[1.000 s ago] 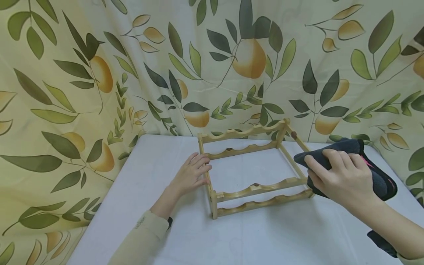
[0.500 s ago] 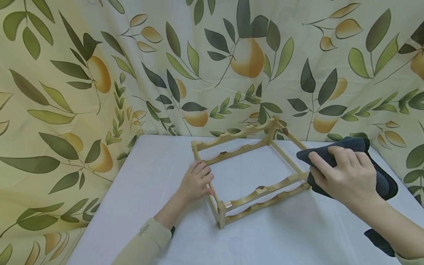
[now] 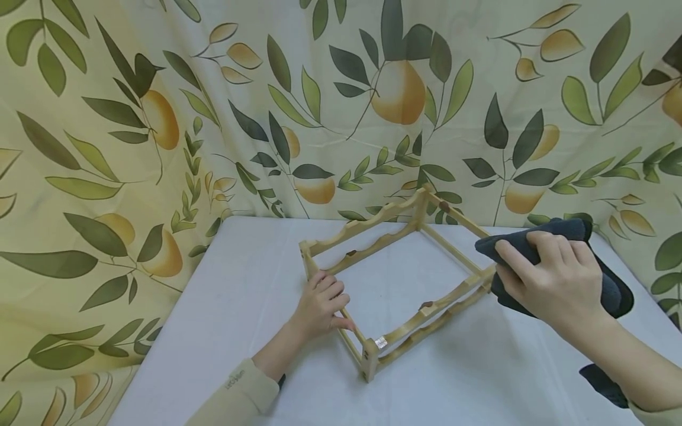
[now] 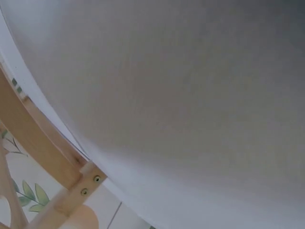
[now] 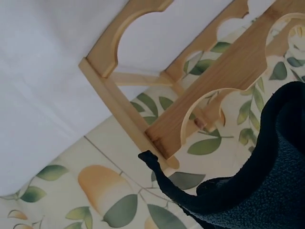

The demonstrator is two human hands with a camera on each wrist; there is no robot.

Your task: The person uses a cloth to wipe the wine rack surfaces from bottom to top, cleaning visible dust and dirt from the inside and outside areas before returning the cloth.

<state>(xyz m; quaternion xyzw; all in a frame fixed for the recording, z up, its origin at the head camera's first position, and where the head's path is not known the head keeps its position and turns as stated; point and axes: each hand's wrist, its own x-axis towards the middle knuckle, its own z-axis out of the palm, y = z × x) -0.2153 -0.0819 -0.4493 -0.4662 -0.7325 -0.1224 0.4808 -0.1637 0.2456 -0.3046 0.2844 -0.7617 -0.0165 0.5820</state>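
Head view: a rack [image 3: 407, 325] is set on the white table [image 3: 240, 284], toward five o'clock from the centre of the view. Its open frame is formed of two tiers of long rails, turned to run from eight o'clock to two, and the table is seen between them. Pale yellow wood is shown, with scalloped upper edges, a few dark brown patches and a small white tag [image 3: 380, 342] near the seven o'clock corner. At the rack's nine o'clock side, the end bar [image 3: 358, 332] is gripped by the left hand [image 3: 322, 305], its fingers bent over it. At three o'clock, a dark blue cloth [image 3: 514, 244] is clutched in the right hand [image 3: 556, 278], close by the rack's end; whether wood is touched there cannot be told. Behind, toward twelve o'clock, a curtain [image 3: 341, 106] is printed with leaves and fruit.

By the left wrist view alone, two screw heads [image 4: 97, 178] are revealed in a post at seven o'clock; most of that view is filled by a blurred pale surface [image 4: 181, 105]. By the right wrist view, the rails' round cut-outs are shown closely, with the cloth's nap and black trim at four o'clock.
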